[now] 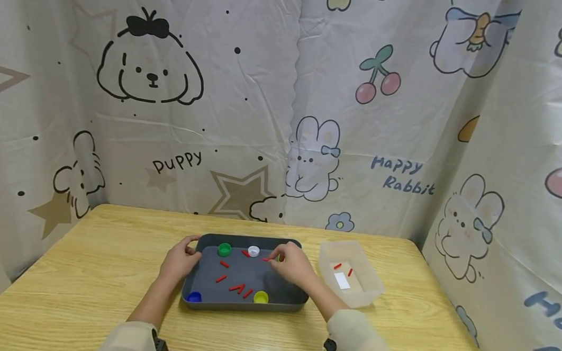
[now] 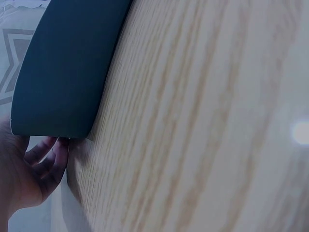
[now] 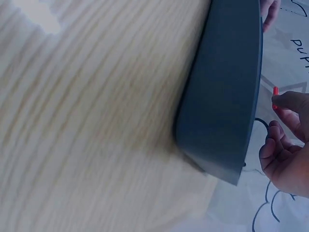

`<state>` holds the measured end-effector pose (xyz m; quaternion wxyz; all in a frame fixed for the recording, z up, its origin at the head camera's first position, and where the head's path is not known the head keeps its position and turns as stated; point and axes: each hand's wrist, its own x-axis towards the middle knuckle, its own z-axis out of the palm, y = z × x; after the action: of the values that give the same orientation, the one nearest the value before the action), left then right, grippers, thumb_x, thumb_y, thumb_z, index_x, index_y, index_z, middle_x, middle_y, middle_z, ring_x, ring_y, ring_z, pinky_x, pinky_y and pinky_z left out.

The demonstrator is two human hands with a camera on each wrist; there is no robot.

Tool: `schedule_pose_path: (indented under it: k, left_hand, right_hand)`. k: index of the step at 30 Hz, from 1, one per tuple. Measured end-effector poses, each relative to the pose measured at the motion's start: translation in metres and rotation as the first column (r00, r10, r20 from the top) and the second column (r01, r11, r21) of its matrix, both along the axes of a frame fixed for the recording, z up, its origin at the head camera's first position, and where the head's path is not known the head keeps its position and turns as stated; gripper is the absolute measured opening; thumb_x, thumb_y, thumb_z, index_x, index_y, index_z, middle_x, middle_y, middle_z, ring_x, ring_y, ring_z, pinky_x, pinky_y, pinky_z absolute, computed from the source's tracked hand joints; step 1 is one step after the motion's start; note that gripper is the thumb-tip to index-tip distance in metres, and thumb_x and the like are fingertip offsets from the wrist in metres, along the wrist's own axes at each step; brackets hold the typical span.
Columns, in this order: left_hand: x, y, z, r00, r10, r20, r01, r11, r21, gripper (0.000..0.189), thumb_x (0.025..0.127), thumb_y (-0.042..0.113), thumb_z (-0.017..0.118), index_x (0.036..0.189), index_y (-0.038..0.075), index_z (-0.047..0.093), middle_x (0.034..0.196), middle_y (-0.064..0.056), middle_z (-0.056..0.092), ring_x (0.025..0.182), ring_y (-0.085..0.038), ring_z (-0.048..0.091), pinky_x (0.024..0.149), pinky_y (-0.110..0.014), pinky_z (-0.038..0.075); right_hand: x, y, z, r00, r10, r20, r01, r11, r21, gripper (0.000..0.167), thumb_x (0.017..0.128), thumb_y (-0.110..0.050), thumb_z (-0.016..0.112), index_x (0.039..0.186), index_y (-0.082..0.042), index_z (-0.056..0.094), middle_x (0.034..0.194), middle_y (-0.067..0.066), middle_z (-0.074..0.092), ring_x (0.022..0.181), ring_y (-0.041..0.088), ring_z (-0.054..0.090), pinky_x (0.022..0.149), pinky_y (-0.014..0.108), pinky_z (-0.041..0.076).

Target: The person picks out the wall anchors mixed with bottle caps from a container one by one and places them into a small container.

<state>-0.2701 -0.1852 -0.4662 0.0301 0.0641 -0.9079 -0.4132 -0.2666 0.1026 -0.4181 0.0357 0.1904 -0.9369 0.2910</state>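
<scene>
Seemingly partway: six red sticks [image 1: 221, 279] loose in tray [image 1: 243, 307], two in bin [image 1: 375, 290] off its right edge. Right hand [image 1: 292, 263] pinches another stick [image 1: 266, 259] near far-right corner; left hand [image 1: 179, 258] grips left edge.

Your left hand [image 1: 180, 260] holds the left end of a dark grey, round-cornered rectangular tray [image 1: 204, 278], which sits flat on the table. Your right hand [image 1: 292, 263] pinches a short, slim red stick [image 1: 266, 259] by one end, roughly level, right of the white cap [image 1: 253, 251] in the tray's far half. More red sticks [image 1: 221, 279] lie loose on the tray floor at mixed angles: one just beside the white cap, two left of the middle, a close group nearer you. The green cap [image 1: 224, 250] stands at the far left, the blue cap [image 1: 194, 297] in your near left corner, the yellow cap [image 1: 261, 297] along the near side.
</scene>
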Motion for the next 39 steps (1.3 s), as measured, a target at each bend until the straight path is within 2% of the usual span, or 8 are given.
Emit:
schedule_pose_path:
  k: [7,13,21,32,39]
  left_hand:
    - [-0.001,0.000,-0.002,1.000,-0.003,-0.004,0.003,1.000,-0.003,0.051,0.085,0.017,0.056,0.135,0.010,0.047,0.106,-0.018,0.061,0.086,-0.026,0.057,0.068,-0.035,0.044]
    - [-0.001,0.000,-0.003,1.000,0.002,-0.007,-0.003,1.000,-0.005,0.051,0.085,0.017,0.056,0.134,0.010,0.047,0.103,-0.016,0.061,0.084,-0.024,0.056,0.066,-0.033,0.042]
    - [-0.001,0.001,-0.003,1.000,-0.005,-0.016,0.005,1.000,-0.007,0.051,0.084,0.016,0.056,0.134,0.009,0.047,0.098,-0.014,0.060,0.078,-0.022,0.054,0.062,-0.030,0.039]
    - [-0.001,0.001,-0.004,0.999,-0.004,-0.033,0.003,1.000,-0.012,0.050,0.084,0.016,0.056,0.133,0.009,0.048,0.099,-0.015,0.060,0.080,-0.023,0.055,0.063,-0.031,0.041]
    - [0.000,0.001,-0.003,1.000,-0.002,-0.030,0.001,1.000,-0.014,0.051,0.084,0.016,0.055,0.134,0.009,0.047,0.099,-0.015,0.060,0.080,-0.023,0.055,0.063,-0.031,0.041]
  right_hand:
    - [0.000,0.015,0.011,0.999,-0.034,-0.017,0.034,0.999,-0.004,0.006,0.080,-0.015,0.069,0.082,-0.010,0.071,0.074,0.004,0.053,0.067,0.012,0.043,0.059,0.024,0.035]
    - [0.002,0.032,0.019,0.998,-0.067,-0.014,0.067,0.997,-0.037,0.008,0.082,-0.015,0.067,0.083,-0.008,0.070,0.082,0.008,0.056,0.072,0.013,0.045,0.064,0.027,0.038]
    - [0.000,0.056,0.026,0.991,-0.135,-0.016,0.134,0.990,-0.043,0.006,0.082,-0.015,0.066,0.084,-0.011,0.070,0.078,0.004,0.055,0.070,0.015,0.046,0.059,0.027,0.036]
    - [-0.003,0.088,0.034,0.980,-0.200,-0.012,0.198,0.978,-0.067,0.008,0.082,-0.015,0.066,0.087,-0.009,0.069,0.079,0.005,0.055,0.062,0.015,0.047,0.052,0.026,0.038]
    - [-0.004,0.106,0.038,0.977,-0.212,-0.029,0.210,0.976,-0.059,0.010,0.083,-0.015,0.066,0.089,-0.008,0.070,0.081,0.006,0.057,0.068,0.015,0.047,0.057,0.027,0.038]
